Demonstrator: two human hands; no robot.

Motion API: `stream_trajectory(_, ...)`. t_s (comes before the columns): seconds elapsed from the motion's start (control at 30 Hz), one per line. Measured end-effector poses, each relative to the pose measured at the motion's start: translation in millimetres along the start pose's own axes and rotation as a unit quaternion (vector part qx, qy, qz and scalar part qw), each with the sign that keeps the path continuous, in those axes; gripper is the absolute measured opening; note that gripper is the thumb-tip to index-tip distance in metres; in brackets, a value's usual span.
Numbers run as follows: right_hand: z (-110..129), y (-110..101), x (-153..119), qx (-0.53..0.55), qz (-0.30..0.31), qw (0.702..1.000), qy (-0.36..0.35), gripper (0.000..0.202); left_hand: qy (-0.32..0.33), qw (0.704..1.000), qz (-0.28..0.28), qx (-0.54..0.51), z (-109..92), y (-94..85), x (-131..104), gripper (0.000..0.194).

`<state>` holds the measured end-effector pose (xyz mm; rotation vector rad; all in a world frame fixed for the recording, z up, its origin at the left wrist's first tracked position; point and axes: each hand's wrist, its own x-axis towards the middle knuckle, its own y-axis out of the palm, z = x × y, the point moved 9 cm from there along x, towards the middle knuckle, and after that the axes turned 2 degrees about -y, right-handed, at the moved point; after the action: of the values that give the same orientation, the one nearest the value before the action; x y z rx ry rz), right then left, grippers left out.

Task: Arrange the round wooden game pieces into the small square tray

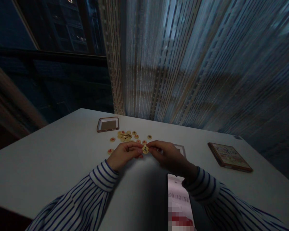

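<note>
- Currently both my hands are pinching one small round game piece, near the centre of the frame; my left hand has its left edge, my right hand its right edge.
- This held piece shows a dark character facing me; being round, it has no long axis to follow, and it sits midway between my fingertips.
- From it, the heap of pieces lies up and to the left, closer to my left hand than to my right.
- Several loose pieces lie around the heap: a red-marked piece just beside my left hand, and a lone piece above the gap between my hands.
- Farther off, at the back left of the bench, is a shallow tray.
- Toward the right of the frame lies a flat box, well apart from my right hand.
- Below my right hand, a phone shows a timer.
</note>
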<state>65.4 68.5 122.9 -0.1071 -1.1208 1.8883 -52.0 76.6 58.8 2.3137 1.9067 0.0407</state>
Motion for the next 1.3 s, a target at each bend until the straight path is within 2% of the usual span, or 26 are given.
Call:
stream_trajectory(0.87, -12.9, -12.2, -14.3, -0.017, -0.023, 1.0, -0.004, 0.022, 0.006, 1.0, -0.018, 0.021, -3.1, 24.3, 4.6, 0.029)
stream_trajectory(1.3, -17.1, -20.1, -18.5, -0.072, -0.045, 0.996, -0.04, 0.024, 0.01, 0.998, -0.067, 0.013, -2.6, 32.3, 9.6, 0.025)
